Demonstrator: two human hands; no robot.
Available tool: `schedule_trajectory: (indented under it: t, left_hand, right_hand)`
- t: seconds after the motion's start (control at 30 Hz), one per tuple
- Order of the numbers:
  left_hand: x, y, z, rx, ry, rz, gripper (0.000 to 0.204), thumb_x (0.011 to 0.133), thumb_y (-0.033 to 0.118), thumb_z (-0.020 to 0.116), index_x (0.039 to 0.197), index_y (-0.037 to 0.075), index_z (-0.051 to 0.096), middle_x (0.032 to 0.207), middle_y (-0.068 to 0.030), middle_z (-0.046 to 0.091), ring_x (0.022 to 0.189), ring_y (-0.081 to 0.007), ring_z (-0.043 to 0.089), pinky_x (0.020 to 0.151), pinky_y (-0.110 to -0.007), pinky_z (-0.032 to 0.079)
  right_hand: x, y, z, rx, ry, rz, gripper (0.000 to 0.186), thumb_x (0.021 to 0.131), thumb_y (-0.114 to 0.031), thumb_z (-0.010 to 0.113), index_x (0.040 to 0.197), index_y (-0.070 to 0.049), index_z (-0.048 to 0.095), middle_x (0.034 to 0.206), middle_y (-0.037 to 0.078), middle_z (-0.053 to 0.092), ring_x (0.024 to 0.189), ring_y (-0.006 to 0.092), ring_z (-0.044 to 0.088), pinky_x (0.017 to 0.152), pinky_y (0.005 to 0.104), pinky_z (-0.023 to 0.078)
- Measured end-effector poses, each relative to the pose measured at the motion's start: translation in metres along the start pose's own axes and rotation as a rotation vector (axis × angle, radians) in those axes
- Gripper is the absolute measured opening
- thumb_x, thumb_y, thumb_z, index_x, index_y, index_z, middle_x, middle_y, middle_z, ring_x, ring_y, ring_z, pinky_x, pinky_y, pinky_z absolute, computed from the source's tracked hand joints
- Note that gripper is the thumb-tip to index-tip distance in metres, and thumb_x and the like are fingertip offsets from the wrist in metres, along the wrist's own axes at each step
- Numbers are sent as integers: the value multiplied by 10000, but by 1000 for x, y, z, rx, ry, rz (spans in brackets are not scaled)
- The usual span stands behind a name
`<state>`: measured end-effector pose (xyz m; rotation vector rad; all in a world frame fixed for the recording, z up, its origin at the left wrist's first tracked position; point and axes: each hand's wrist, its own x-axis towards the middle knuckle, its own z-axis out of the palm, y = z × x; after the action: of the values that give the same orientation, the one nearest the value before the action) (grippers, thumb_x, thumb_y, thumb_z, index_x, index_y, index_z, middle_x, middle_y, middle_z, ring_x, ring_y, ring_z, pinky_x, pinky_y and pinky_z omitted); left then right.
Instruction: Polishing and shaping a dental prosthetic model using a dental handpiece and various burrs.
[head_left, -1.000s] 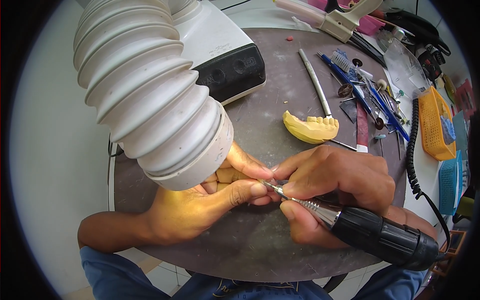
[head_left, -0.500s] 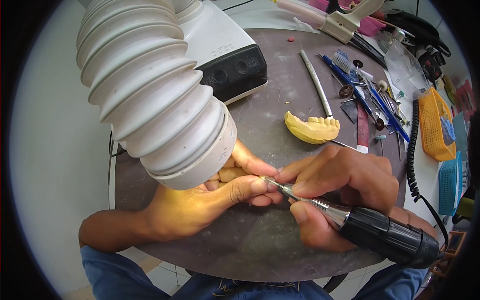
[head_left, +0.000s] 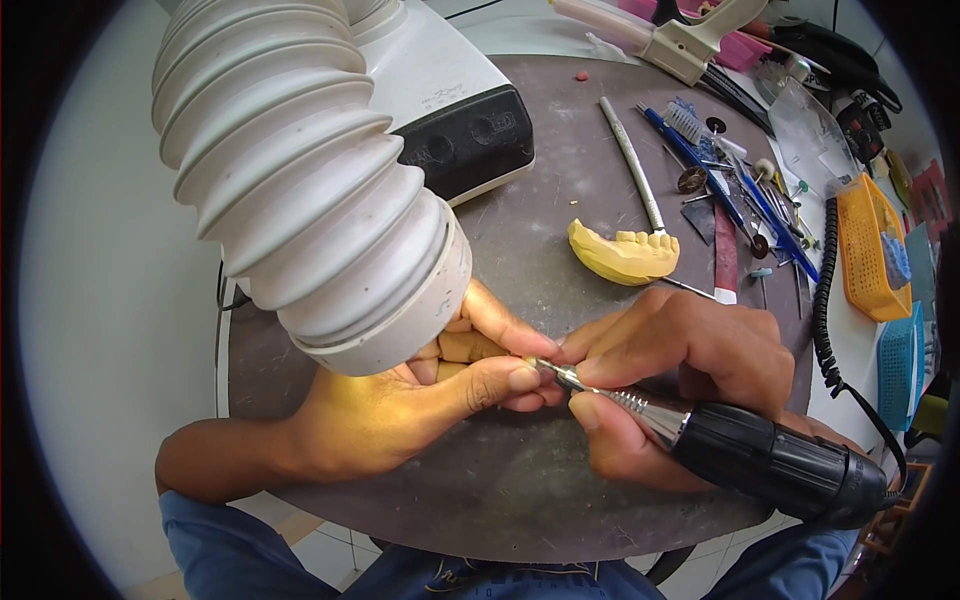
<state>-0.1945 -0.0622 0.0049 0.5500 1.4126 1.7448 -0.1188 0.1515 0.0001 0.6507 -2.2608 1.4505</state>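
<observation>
My left hand (head_left: 385, 410) is closed in a pinch under the mouth of a wide white corrugated hose (head_left: 300, 200). Between its thumb and forefinger sits a tiny yellowish piece (head_left: 532, 362), mostly covered by the fingertips. My right hand (head_left: 680, 370) grips a rotary handpiece (head_left: 765, 455) with a silver nose and a black body. The handpiece's tip points left and meets the small piece, or comes very close to it. Fingertips of both hands touch or nearly touch there. Beyond them a yellow dental cast (head_left: 622, 255) with a row of teeth lies on the dark table.
A white unit with a black front (head_left: 465, 140) stands behind the hose. At the back lies a silver knife-like tool (head_left: 632, 165). Burs, discs and blue-handled tools (head_left: 720, 180) clutter the right. A black coiled cord (head_left: 825, 300) runs beside an orange basket (head_left: 870, 245) and a blue basket (head_left: 898, 370).
The handpiece has shifted slightly, its rear a little farther right, and its tip angle differs a little. My right fingers have moved slightly left. My left hand keeps its pinch.
</observation>
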Motion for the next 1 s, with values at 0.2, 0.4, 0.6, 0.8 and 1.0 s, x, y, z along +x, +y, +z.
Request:
schedule_trajectory:
  t: [0.2, 0.4, 0.6, 0.8, 1.0]
  left_hand:
    - [-1, -2, 0, 49, 14, 14, 153, 937, -75, 609, 1077, -23, 576, 1129, -171, 618, 995, -172, 672, 884, -280, 575]
    - [0, -3, 2, -6, 11, 30, 156, 938, -82, 603, 1075, -21, 563, 1128, -178, 618, 997, -172, 672, 889, -279, 567]
    - [-1, -4, 2, -41, 35, 20, 164, 933, -96, 600, 1072, -18, 562, 1125, -186, 619, 991, -169, 671, 889, -273, 564]
    - [-1, -3, 3, -2, 44, 41, 158, 922, -92, 620, 1052, -14, 577, 1113, -181, 625, 969, -155, 664, 875, -275, 566]
    - [-2, -3, 4, -4, 52, 36, 144, 915, -85, 635, 1030, -10, 591, 1099, -174, 631, 946, -152, 665, 848, -268, 566]
  right_hand:
    - [0, 1, 1, 12, -13, 12, 193, 728, 18, 754, 875, 12, 629, 753, 133, 687, 781, 288, 751, 720, 354, 606]
    - [-2, 6, 8, 32, 123, -69, 202, 676, 9, 780, 811, -20, 632, 714, 92, 655, 622, 203, 693, 573, 279, 544]
    - [1, 2, 2, 16, 5, -39, 195, 722, 33, 743, 859, 6, 607, 730, 124, 673, 790, 300, 755, 719, 365, 614]
    - [0, 0, 1, 42, 1, 61, 177, 735, 36, 738, 854, 5, 612, 748, 131, 689, 811, 288, 756, 748, 355, 612]
    - [-1, -5, 1, 75, 1, 150, 173, 733, 46, 728, 857, 10, 613, 756, 135, 693, 830, 284, 756, 743, 338, 609]
